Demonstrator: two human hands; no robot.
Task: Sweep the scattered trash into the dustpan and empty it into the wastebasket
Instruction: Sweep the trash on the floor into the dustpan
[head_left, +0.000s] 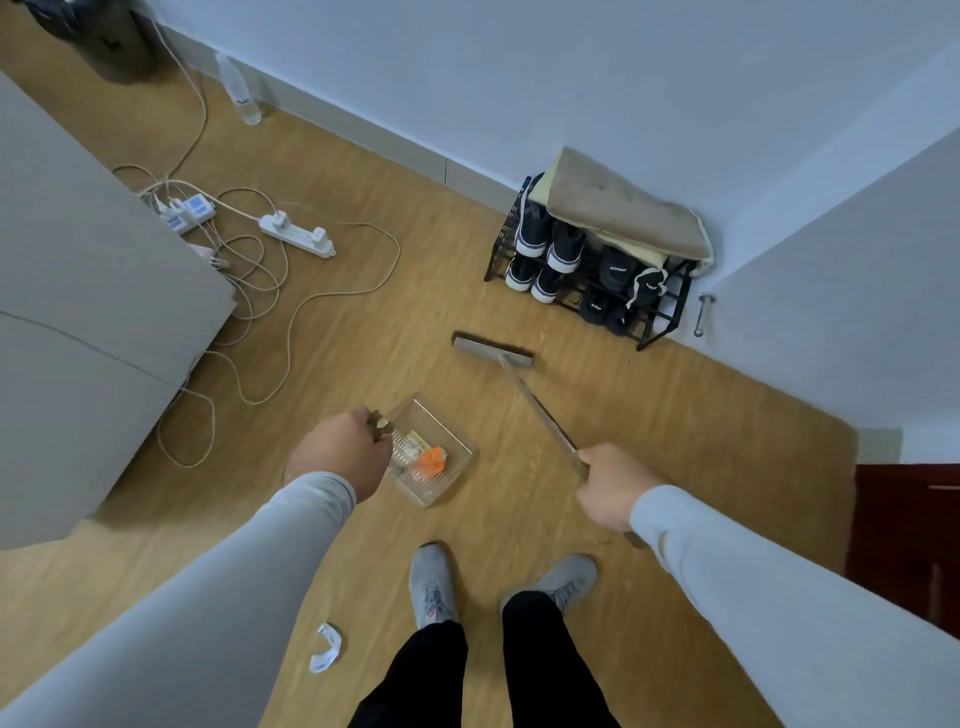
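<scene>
My left hand (337, 451) is curled round the dustpan's handle; my knuckles cover most of that handle, so only its brown tip shows past my fingers. The dustpan (451, 434) is clear plastic and hard to make out against the floor (395, 312); inside it lie an orange scrap (431, 460) and a pale printed wrapper (414, 444), touching each other near the back wall. My right hand (613, 486) grips the broom (524, 387) by its thin stick, whose lower end disappears behind my sleeve. The broom's head rests on the floor well apart from the dustpan, near the shoe rack (587, 267). A crumpled white scrap (325, 648) lies on the floor just left of my left shoe (432, 584). At the top left a dark container (122, 44) is cut off by the frame's edge; I cannot tell what it holds.
</scene>
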